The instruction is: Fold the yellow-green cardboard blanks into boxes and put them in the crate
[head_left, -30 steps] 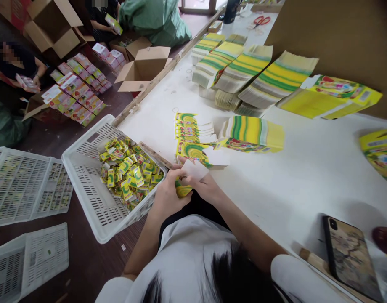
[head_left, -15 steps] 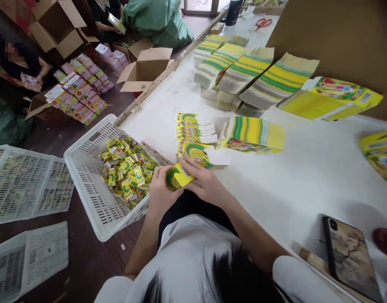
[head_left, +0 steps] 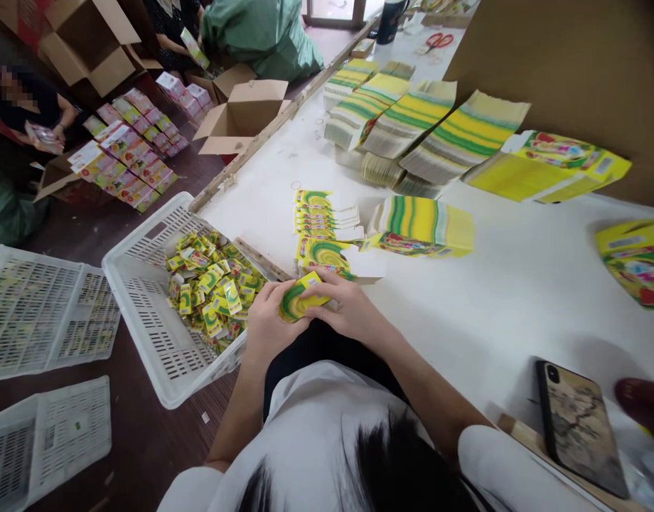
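Both hands grip one small yellow-and-green carton (head_left: 300, 297) at the table's near edge, above my lap. My left hand (head_left: 271, 323) holds its left end with curled fingers. My right hand (head_left: 348, 307) closes over its right end and top. Just beyond my hands lies a short pile of flat carton blanks (head_left: 327, 229) on the white table (head_left: 519, 299). To the left, a white slotted basket (head_left: 151, 313) holds several finished small cartons (head_left: 212, 284).
Fanned stacks of flat blanks (head_left: 412, 121) lie further back, with a thicker stack (head_left: 426, 226) close by. A phone (head_left: 580, 427) rests at the right edge. White baskets (head_left: 44, 313), cardboard boxes (head_left: 242, 114) and seated people fill the floor at left.
A white flap stood open a second ago; now it is folded in and the carton is closed, turned slightly between both hands. The hands stayed in the same place.
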Tool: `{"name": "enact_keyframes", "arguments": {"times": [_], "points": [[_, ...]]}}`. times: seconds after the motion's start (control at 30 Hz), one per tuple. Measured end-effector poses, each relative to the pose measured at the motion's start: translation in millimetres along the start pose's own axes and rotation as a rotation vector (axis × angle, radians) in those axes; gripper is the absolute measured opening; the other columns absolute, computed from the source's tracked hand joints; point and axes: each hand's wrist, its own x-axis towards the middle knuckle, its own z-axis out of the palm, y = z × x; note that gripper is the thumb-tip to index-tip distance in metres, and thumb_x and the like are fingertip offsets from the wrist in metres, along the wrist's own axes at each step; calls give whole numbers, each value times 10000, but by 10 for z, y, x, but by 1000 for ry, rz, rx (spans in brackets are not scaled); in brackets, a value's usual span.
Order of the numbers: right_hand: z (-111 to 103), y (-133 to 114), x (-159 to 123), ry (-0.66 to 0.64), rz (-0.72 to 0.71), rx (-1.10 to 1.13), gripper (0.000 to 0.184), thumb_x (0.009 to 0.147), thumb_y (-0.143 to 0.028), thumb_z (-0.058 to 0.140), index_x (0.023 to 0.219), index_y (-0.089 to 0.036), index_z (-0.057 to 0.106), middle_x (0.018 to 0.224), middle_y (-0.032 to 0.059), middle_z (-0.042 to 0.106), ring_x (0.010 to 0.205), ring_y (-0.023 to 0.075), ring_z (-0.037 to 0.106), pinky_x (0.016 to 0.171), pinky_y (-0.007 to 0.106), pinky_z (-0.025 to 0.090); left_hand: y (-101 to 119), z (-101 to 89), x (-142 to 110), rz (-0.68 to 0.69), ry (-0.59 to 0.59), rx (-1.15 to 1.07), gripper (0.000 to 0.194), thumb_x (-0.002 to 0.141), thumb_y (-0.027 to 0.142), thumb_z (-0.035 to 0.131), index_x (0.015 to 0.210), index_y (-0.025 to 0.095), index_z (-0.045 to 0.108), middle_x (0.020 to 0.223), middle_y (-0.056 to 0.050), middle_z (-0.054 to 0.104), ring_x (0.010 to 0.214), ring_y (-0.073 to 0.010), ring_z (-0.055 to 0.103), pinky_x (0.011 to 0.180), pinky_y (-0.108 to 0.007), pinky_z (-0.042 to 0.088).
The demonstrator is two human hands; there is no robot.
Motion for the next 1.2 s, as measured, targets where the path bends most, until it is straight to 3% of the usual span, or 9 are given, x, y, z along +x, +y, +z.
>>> {"name": "enact_keyframes", "arguments": {"times": [0.07, 0.17, 0.3, 0.37, 0.43, 0.6, 0.8, 1.03, 1.2], "points": [[105, -8, -4, 87, 31, 45, 377, 863, -220, 694, 1239, -244, 670, 1430, 119, 586, 1413, 290, 480, 1150, 499, 417, -23, 2, 4, 5, -3, 14, 498, 724, 285, 780, 1188, 206, 618, 1079, -66, 669, 987, -210, 661, 900, -346, 546], [120, 18, 2, 199, 46, 89, 639, 846, -295, 736, 1435, -253, 494, 1425, 118, 592, 1285, 273, 598, 1079, 463, 489, -183, -103, -5, -55, -3, 44, 497, 744, 333, 779, 1194, 207, 612, 1095, -72, 671, 1014, -229, 644, 917, -370, 529], [-109, 174, 48, 439, 129, -209, 433, 872, -309, 703, 1286, -225, 611, 1214, 106, 710, 1128, 303, 649, 1019, 502, 500, -574, -366, -61, -274, 288, 289, 782, 709, 482, 803, 1361, 172, 503, 1293, -166, 585, 1238, -343, 527, 1081, -521, 409], [-194, 277, 78, 411, 199, -390, 391, 853, -221, 696, 1239, -193, 636, 1119, 118, 736, 1085, 336, 644, 998, 541, 489, -712, -440, -95, -348, 353, 323, 914, 675, 530, 817, 1420, 152, 445, 1360, -200, 535, 1308, -375, 463, 1124, -556, 354], [-209, 363, 101, 320, 257, -492, 374, 822, -145, 689, 1193, -161, 651, 1077, 135, 739, 1044, 355, 645, 953, 544, 499, -743, -427, -119, -347, 313, 263, 850, 711, 523, 796, 1405, 157, 470, 1353, -192, 548, 1308, -360, 471, 1131, -538, 355], [-139, 428, 119, 331, 263, -494, 343, 794, -85, 663, 1124, -167, 621, 1033, 126, 713, 1009, 337, 633, 930, 515, 498, -568, -165, -123, -303, 96, 16, 523, 812, 430, 736, 1270, 214, 602, 1284, -120, 630, 1240, -284, 563, 1102, -485, 417], [-121, 331, 137, 404, 280, -400, 442, 745, -49, 702, 1137, -181, 545, 1088, 114, 655, 1031, 301, 591, 964, 489, 495, -487, 8, -116, -378, -43, -276, 515, 803, 460, 738, 1245, 219, 630, 1249, -109, 682, 1175, -269, 641, 1043, -480, 485], [-158, 344, 167, 403, 339, -362, 470, 819, -109, 677, 1228, -247, 490, 1154, 58, 624, 1098, 218, 604, 1018, 390, 541, -276, 330, -14, -460, -69, -659, 608, 734, 388, 819, 1274, 223, 595, 1194, -107, 702, 1138, -234, 666, 1063, -434, 492], [-68, 179, 22, 340, 215, 39, 517, 810, -257, 702, 1285, -276, 501, 1077, 43, 665, 980, 236, 690, 890, 376, 614, 39, 581, 101, -532, 39, -1009, 543, 695, 434, 850, 1148, 216, 646, 1160, -92, 715, 1128, -252, 673, 1022, -407, 528]]}}
